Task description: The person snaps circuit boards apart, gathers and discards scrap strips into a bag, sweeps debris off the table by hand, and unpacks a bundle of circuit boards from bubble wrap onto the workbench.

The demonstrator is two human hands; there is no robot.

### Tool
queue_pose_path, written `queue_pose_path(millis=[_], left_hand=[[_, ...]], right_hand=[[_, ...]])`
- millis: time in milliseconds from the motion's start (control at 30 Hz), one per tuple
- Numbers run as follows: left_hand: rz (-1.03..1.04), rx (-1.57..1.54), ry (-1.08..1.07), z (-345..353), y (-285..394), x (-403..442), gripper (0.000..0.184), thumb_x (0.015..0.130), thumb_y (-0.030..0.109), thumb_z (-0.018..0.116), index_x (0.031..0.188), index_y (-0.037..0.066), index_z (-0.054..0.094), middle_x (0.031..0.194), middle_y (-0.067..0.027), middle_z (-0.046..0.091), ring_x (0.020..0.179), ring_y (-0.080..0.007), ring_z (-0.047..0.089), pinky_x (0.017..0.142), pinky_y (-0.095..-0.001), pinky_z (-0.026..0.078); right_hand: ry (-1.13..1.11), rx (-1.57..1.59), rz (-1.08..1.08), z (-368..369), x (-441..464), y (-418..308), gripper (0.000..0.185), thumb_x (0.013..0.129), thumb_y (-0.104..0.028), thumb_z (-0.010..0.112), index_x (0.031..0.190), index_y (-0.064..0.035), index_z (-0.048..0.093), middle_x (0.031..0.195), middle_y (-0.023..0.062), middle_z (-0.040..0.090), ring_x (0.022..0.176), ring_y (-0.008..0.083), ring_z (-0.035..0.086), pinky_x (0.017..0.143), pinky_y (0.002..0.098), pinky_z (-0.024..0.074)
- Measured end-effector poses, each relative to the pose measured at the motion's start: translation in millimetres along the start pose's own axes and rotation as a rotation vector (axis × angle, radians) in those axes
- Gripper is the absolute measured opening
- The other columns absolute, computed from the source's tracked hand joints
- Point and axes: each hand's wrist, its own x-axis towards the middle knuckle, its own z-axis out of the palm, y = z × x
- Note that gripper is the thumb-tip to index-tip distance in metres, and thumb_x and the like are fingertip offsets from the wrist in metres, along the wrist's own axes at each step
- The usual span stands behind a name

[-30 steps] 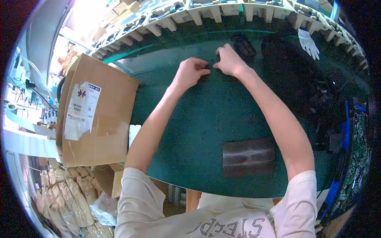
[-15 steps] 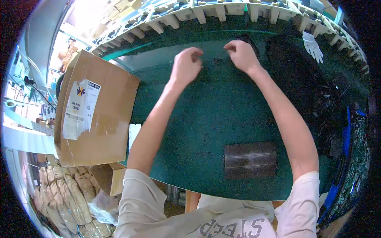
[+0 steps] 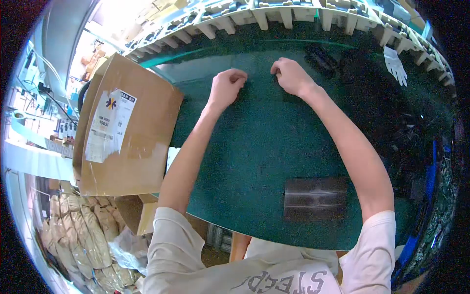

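Note:
Both arms reach out over the dark green tabletop. My left hand is closed, thumb and fingers drawn together towards the right; whatever may be in them is too small to make out. Across a gap from it, my right hand is also curled into a pinch, its fingertips pointing left. I cannot tell what, if anything, it grips. To the right of that hand lies a black, brush-like object. A flat dark brown rectangular piece with pale lines across it rests on the tabletop nearer my body.
A large cardboard box with a shipping label stands at the left. Beige moulded trays line the far edge. A white glove and a black heap are on the right. Brown wrapped packages lie low at the left.
The view has shifted slightly. My right hand has lowered and moved a little left, and the small dark bit seen between my hands no longer shows there. The black brush-like object is more visible.

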Motion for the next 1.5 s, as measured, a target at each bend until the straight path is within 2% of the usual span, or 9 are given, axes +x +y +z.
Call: queue_pose_path(millis=[167,267,333,500,700,833,1167,1400,1500], left_hand=[[0.072,0.113,0.212,-30.8,-7.2,0.1,0.030,0.082,-0.001,0.062,0.108,0.001,0.076,0.096,-0.0104,0.077,0.083,-0.0219,0.070,0.078,-0.0308,0.054],[-0.039,0.271,0.234,-71.3,-54.9,-3.6,0.032,0.081,0.006,0.065,0.111,0.002,0.076,0.100,-0.0131,0.077,0.091,-0.0294,0.071,0.085,-0.0358,0.055],[-0.220,0.610,0.160,-86.4,-83.5,-0.1,0.036,0.079,0.011,0.066,0.113,0.004,0.076,0.104,-0.0161,0.076,0.096,-0.0364,0.070,0.089,-0.0397,0.055],[-0.338,0.494,0.001,-78.5,-64.0,-8.4,0.038,0.077,0.012,0.066,0.113,0.004,0.076,0.107,-0.0172,0.076,0.098,-0.0381,0.070,0.089,-0.0404,0.056],[-0.336,0.613,0.025,-53.4,-44.2,6.7,0.038,0.076,0.012,0.067,0.112,0.004,0.076,0.107,-0.0169,0.076,0.096,-0.0371,0.070,0.087,-0.0403,0.056],[-0.417,0.442,-0.035,-60.3,-43.9,11.8,0.035,0.077,0.014,0.070,0.109,0.003,0.076,0.105,-0.0155,0.076,0.093,-0.0353,0.070,0.086,-0.0401,0.056],[-0.467,0.495,-0.133,-84.8,-44.4,-1.1,0.027,0.077,0.013,0.075,0.101,0.002,0.076,0.095,-0.0121,0.076,0.086,-0.0309,0.070,0.081,-0.0381,0.057],[-0.577,0.585,-0.233,-69.4,-52.0,18.8,0.023,0.076,0.012,0.076,0.096,0.001,0.077,0.085,-0.0108,0.075,0.078,-0.0291,0.069,0.076,-0.0379,0.056],[-0.391,0.491,-0.119,-63.8,-48.5,20.1,0.021,0.078,0.011,0.075,0.096,0.000,0.077,0.081,-0.0114,0.074,0.073,-0.0274,0.068,0.073,-0.0376,0.055]], right_hand=[[0.176,0.090,0.108,-2.7,-8.3,-7.7,0.023,0.084,-0.002,0.059,0.103,0.0057,0.070,0.113,0.0240,0.066,0.099,0.0438,0.064,0.092,0.0470,0.0536],[0.093,-0.055,0.214,-6.3,-14.1,-14.5,0.025,0.086,-0.005,0.065,0.108,0.0053,0.069,0.113,0.0201,0.067,0.102,0.0397,0.066,0.096,0.0441,0.0528],[0.008,-0.206,0.326,-7.9,-19.0,-18.1,0.029,0.088,-0.008,0.072,0.114,0.0048,0.068,0.114,0.0162,0.068,0.104,0.0357,0.067,0.100,0.0413,0.0521],[0.115,-0.125,0.190,10.9,-12.4,-32.8,0.033,0.085,-0.009,0.076,0.114,0.0041,0.067,0.115,0.0174,0.066,0.103,0.0365,0.067,0.099,0.0423,0.0522],[-0.107,-0.092,0.155,15.6,15.5,-27.0,0.030,0.086,-0.009,0.076,0.112,0.0038,0.067,0.120,0.0197,0.062,0.102,0.0383,0.066,0.097,0.0442,0.0521],[-0.113,-0.036,0.206,17.7,13.5,-29.9,0.029,0.085,-0.009,0.076,0.110,0.0034,0.067,0.120,0.0198,0.062,0.101,0.0385,0.066,0.095,0.0447,0.0522],[0.081,-0.070,0.253,15.3,-5.8,-31.8,0.027,0.084,-0.006,0.075,0.108,0.0036,0.068,0.114,0.0168,0.065,0.098,0.0354,0.065,0.092,0.0439,0.0521],[0.007,-0.038,0.193,18.5,1.1,-24.0,0.022,0.085,-0.006,0.074,0.104,0.0041,0.069,0.110,0.0165,0.066,0.095,0.0351,0.066,0.090,0.0435,0.0526],[0.004,0.017,0.192,12.5,2.9,-29.4,0.020,0.085,-0.005,0.073,0.102,0.0042,0.069,0.107,0.0164,0.067,0.093,0.0351,0.066,0.088,0.0432,0.0529]])
